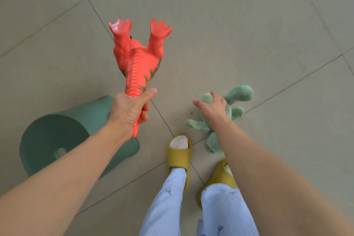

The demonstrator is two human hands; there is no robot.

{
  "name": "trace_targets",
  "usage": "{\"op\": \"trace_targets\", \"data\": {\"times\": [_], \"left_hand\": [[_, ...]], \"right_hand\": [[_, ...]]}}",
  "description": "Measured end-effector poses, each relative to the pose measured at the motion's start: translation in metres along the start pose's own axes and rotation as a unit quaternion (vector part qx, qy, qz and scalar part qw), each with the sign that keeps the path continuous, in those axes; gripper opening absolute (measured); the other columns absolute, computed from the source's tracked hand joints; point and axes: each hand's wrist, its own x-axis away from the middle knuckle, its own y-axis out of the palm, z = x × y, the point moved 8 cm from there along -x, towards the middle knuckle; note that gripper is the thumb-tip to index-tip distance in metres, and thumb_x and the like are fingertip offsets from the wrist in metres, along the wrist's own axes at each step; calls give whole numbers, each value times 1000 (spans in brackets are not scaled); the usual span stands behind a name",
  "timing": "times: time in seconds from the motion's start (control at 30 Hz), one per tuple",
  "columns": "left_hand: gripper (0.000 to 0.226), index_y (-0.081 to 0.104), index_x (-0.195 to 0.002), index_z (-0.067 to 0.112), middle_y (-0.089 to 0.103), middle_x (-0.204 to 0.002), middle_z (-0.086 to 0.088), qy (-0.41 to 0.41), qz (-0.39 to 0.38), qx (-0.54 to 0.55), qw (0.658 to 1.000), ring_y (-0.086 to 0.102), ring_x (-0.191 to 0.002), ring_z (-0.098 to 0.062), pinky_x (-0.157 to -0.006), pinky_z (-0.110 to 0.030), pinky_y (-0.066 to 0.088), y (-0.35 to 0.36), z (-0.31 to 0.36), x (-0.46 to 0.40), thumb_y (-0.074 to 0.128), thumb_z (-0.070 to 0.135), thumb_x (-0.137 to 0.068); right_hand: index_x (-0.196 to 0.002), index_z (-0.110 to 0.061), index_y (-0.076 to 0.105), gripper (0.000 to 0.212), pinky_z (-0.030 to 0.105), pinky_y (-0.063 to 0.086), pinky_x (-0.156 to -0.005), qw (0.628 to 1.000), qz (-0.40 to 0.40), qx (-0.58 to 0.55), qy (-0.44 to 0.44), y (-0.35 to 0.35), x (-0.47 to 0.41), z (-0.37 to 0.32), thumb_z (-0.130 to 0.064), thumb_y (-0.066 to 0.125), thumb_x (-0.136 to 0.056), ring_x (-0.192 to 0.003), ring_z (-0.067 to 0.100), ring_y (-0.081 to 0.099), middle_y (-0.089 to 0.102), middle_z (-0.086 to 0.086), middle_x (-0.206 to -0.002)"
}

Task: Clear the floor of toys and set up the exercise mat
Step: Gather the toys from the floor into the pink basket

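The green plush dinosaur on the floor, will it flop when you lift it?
Probably yes. The green plush dinosaur looks like soft fabric, with limbs splayed loosely on the tiled floor, so it should sag and weigh little. The right hand reaching over it should get an easy, non-slippery grip.

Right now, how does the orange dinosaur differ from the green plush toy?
The orange dinosaur looks like hard, ridged plastic; the green plush toy is soft and fuzzy. The dinosaur is held off the floor, feet pointing away, its tail gripped by the left hand; the plush lies on the tiled floor, with the right hand reaching onto it, fingers spread. Both are animal toys.
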Motion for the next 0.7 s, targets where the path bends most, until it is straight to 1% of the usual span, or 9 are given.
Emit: {"op": "trace_targets", "data": {"times": [0.07, 0.1, 0.13, 0.2, 0.23, 0.3, 0.53, 0.6, 0.7], "left_hand": [[30, 48, -59, 16, 48, -33, 7, 5, 0, -16, 1000, 38, -23, -4, -32, -9, 28, -2, -5, -7, 71, 19, -77], [29, 48, -60, 15, 48, -33, 6, 7, 2, -27, 1000, 38, -23, -4, -31, -9, 28, -3, -7, -9, 71, 18, -78], [28, 49, -60, 14, 48, -33, 6, 8, 3, -37, 999, 38, -23, -5, -31, -10, 28, -4, -10, -11, 70, 16, -78], [26, 49, -61, 14, 48, -33, 6, 7, 7, -50, 999, 38, -23, -5, -31, -10, 27, -4, -14, -12, 67, 11, -79], [26, 49, -61, 15, 48, -33, 6, 4, 11, -58, 998, 38, -23, -5, -31, -10, 27, -2, -17, -11, 66, 10, -79], [25, 50, -60, 15, 48, -33, 6, 3, 19, -75, 997, 39, -24, -5, -31, -10, 28, 0, -18, -7, 65, 8, -78], [24, 49, -60, 11, 47, -32, 7, 2, 1, -51, 999, 38, -23, -4, -31, -8, 27, 29, -2, 30, 60, 2, -79], [23, 50, -60, 10, 47, -32, 6, 8, -9, -49, 999, 39, -23, -5, -31, -9, 29, 40, 11, 47, 61, 3, -78], [24, 50, -57, 10, 46, -31, 6, 26, -20, -55, 998, 42, -24, -6, -32, -10, 31, 52, 31, 70, 61, 3, -77]], "right_hand": [[-146, -28, 22, 80, 38, 31, -108, 999, -4, 40, -9, 11, -12, 7, -36, 66, -80, -133, 31, 33, -4, 7, -155], [-145, -28, 23, 80, 41, 31, -108, 998, -5, 55, -17, 13, -16, 10, -34, 67, -79, -133, 31, 32, -4, 7, -154], [-144, -25, 26, 77, 40, 34, -105, 997, -4, 65, -31, 14, -20, 12, -30, 68, -79, -129, 32, 37, 3, 9, -153], [-134, -17, 37, 62, 31, 39, -90, 994, 9, 90, -66, 9, -25, 14, -20, 67, -79, -106, 29, 50, 30, 12, -141], [-126, -15, 42, 54, 29, 39, -82, 992, 21, 102, -77, 2, -26, 15, -17, 66, -79, -95, 26, 51, 43, 12, -131], [-114, -14, 45, 40, 28, 39, -76, 990, 38, 112, -82, -10, -24, 17, -14, 63, -79, -87, 24, 49, 56, 12, -113], [-106, -14, 47, 32, 35, 44, -82, 990, 45, 97, -87, -70, 13, 20, -13, 61, -77, -88, 24, 48, 55, 10, -107], [-102, -17, 46, 30, 37, 47, -79, 995, 49, 61, -66, -100, 33, 25, -14, 62, -77, -89, 27, 53, 55, 11, -104], [-97, -21, 45, 30, 35, 49, -68, 997, 62, -11, -46, -142, 65, 28, -14, 63, -74, -79, 25, 56, 56, 7, -92]]}}
